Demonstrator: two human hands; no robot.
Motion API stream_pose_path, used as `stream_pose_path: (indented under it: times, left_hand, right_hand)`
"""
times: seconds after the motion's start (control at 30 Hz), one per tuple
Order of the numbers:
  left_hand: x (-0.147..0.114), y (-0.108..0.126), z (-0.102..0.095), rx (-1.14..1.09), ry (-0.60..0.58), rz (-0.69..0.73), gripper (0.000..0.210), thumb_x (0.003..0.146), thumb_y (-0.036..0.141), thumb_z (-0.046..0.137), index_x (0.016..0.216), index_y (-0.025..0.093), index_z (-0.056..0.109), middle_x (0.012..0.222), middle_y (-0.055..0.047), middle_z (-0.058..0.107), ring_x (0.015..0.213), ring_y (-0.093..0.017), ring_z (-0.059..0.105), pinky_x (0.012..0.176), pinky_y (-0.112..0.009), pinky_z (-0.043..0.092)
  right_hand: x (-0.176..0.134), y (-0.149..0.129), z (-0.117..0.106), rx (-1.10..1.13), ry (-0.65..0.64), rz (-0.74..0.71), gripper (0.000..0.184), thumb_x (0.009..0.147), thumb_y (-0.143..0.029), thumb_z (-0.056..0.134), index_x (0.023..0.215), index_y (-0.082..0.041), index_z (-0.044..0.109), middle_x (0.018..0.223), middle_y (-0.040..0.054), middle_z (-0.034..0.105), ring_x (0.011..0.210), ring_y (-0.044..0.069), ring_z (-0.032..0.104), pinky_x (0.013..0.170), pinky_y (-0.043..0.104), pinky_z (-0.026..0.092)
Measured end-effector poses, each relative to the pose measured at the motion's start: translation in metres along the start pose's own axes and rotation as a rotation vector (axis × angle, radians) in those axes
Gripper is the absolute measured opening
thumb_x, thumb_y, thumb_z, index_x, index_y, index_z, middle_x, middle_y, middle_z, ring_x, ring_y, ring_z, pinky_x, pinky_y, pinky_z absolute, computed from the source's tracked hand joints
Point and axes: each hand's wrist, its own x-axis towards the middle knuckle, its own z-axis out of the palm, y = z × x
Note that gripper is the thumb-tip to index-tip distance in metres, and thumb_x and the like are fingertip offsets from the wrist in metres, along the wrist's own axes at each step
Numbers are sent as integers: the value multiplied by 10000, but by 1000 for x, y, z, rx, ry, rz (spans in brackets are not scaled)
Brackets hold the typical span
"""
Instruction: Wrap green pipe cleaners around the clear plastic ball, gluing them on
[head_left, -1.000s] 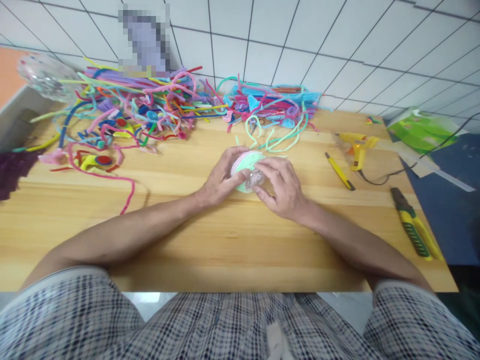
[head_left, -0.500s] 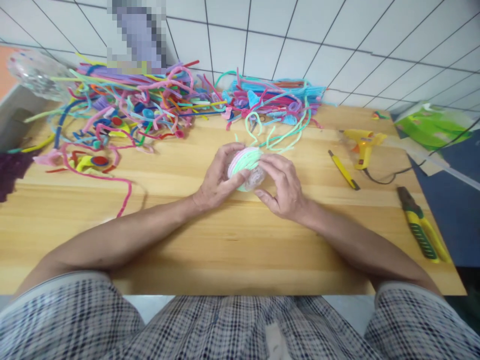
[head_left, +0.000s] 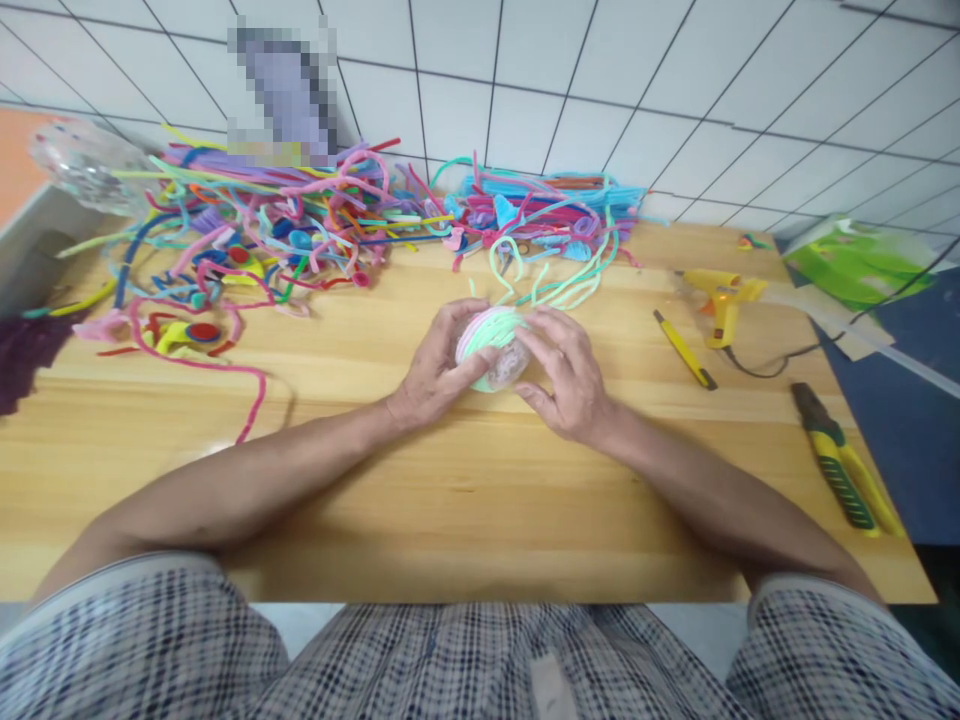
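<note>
Low over the middle of the table, a clear ball (head_left: 508,366) is partly covered with mint-green and pale pink fuzzy pipe cleaners (head_left: 486,333). My left hand (head_left: 442,360) is closed around its left side, the thumb pressed across the green rows. From the right, my right hand (head_left: 568,375) curves against the ball, its fingertips on the upper right edge of the rows. The right thumb is lower, close to the ball's bare side. The palms hide the ball's far left side and underside. Loose green pipe cleaners (head_left: 577,290) lie just beyond the hands.
A tangled heap of coloured pipe cleaners (head_left: 300,220) spreads along the back left, with a bundle of blue ones (head_left: 555,188) beside it. On the right lie a yellow glue gun (head_left: 721,300) with its cord, a yellow utility knife (head_left: 684,350) and green-yellow pliers (head_left: 840,465).
The view has tilted slightly, so everything sits a little lower. My right fingertips have shifted slightly along the ball's upper right edge; my left hand keeps its hold.
</note>
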Motion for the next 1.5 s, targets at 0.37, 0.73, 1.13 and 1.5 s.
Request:
stream_pose_path:
  times: [0.37,0.73,1.13,1.5]
  left_hand:
    - [2,7,1,159,-46,277,543,1092,482,741,1556,278,545,1507,-143,648,1492,-316,616,1304,-544,507]
    - [4,7,3,198,-51,357,554,1100,490,729,1570,263,543,1495,-159,653,1451,-313,644,1246,-530,558]
    - [5,5,4,182,-70,362,555,1112,483,709,1592,277,524,1499,-156,641,1466,-310,630,1262,-541,552]
    - [7,20,-4,165,-133,290,445,1147,485,639,1523,261,555,1487,-155,654,1442,-304,653,1245,-524,558]
  right_hand:
    - [15,-1,-12,43,107,86,138,1053,-281,754,1190,-268,765,1135,81,821,1058,266,787,933,461,663]
    - [17,-4,-16,-102,86,19,73,1017,-256,759,1085,-260,732,1049,71,825,975,264,785,865,432,637]
    - [17,-7,-15,-90,90,25,27,1057,-240,722,1079,-255,716,1030,64,811,959,253,783,848,423,635]
    - [15,-10,-14,-66,59,68,19,1055,-257,713,1068,-258,727,1056,75,816,990,261,782,866,437,642]
